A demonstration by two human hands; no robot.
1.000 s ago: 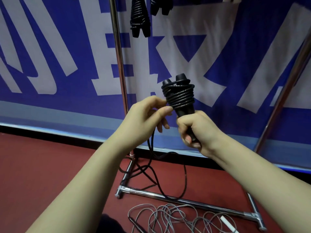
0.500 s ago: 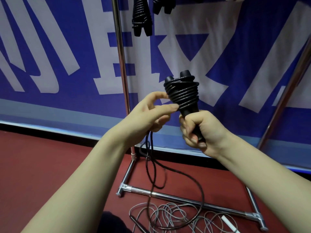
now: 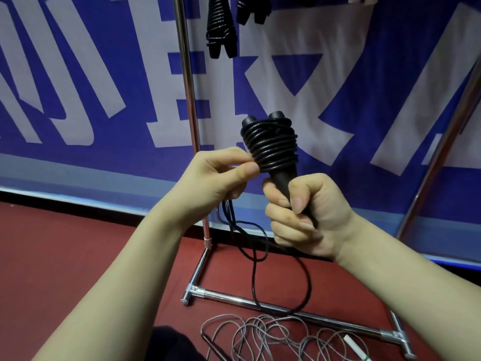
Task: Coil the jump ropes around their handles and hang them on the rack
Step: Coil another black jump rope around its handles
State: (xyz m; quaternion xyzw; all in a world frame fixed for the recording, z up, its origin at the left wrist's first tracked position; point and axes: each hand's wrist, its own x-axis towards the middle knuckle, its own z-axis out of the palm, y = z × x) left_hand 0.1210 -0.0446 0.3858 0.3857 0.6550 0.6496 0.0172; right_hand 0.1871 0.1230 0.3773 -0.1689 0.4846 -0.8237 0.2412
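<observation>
The right hand [image 3: 309,220] is closed in a fist around the lower ends of the two black handles [image 3: 282,179], holding them side by side and nearly upright at chest level in front of the rack [image 3: 188,100]. This grip keeps the pair together as one core and leaves the upper portion exposed for winding.

The left hand [image 3: 218,181] pinches the cord [image 3: 253,277] between thumb and forefinger just beside the lower edge of the coil [image 3: 270,145]. Holding the cord close to the handles keeps it taut and guides each turn against the one above.

The coil consists of many tight, stacked black turns covering the upper part of the handles, with a few strands crossing diagonally near the top. Both handle caps protrude above it. Below the left hand, the loose cord hangs in open loops toward the red floor [image 3: 78,269] and reaches the rack's base bar [image 3: 286,310].

Judgement: winding is well advanced but not complete, as a length of cord is unwound. Hanging is not yet done. A finished black bundle [image 3: 220,24] hangs at the top of the rack. A grey jump rope [image 3: 260,334] lies uncoiled on the floor beside the base bar.
</observation>
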